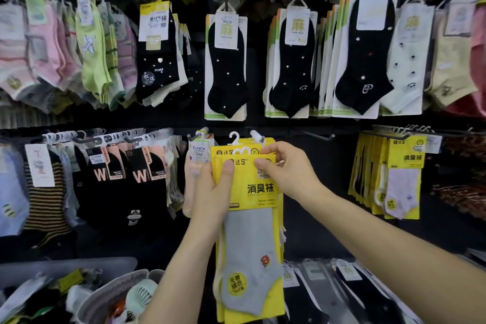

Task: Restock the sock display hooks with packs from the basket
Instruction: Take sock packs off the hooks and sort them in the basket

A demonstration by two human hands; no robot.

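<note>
Basket [105, 288] sits low left. Left grip [210, 192] clasps the packs [252, 244] by their edge; right grip [286, 168] pinches their top corner. Line the hangers [242, 151] up, then thread them onto the hook [259, 137] just above.

White fan [139, 294] (small) — bottom left

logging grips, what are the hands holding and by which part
Left hand and right hand grip the yellow sock packs by their top header cards.
</note>
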